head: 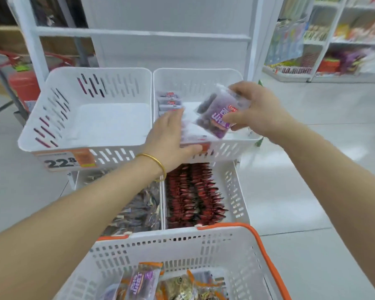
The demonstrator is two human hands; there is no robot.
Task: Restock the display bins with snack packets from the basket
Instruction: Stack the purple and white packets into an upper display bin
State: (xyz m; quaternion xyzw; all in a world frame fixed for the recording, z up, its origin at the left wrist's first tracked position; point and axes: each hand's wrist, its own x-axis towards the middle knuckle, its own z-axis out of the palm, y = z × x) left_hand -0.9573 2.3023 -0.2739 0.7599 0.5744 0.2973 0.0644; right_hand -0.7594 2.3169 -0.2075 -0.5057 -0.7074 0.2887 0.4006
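Shopping basket (266, 245): white, orange-rimmed, nearest; snack packets (139, 280) lie inside.
Lower right bin (236, 191): red packets (193, 191) packed in rows.
Left hand (171, 137): fingers straight, flat on a pale packet (195, 135) at the front of the upper right bin (225, 148).
Right hand (256, 109): fingers curled, pinching a purple packet (217, 113) above that bin.
Upper left bin (85, 118): alongside, price tag (61, 162) on front.

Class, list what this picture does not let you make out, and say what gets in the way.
Head view, all items:
1. Basket contents: cut off by the bottom edge.
2. Lower left bin: partly hidden by the left forearm.
3. Price label small print: blurred.
4. Far shelves goods: blurred, too small.
5. Packets under the left hand: covered by it.
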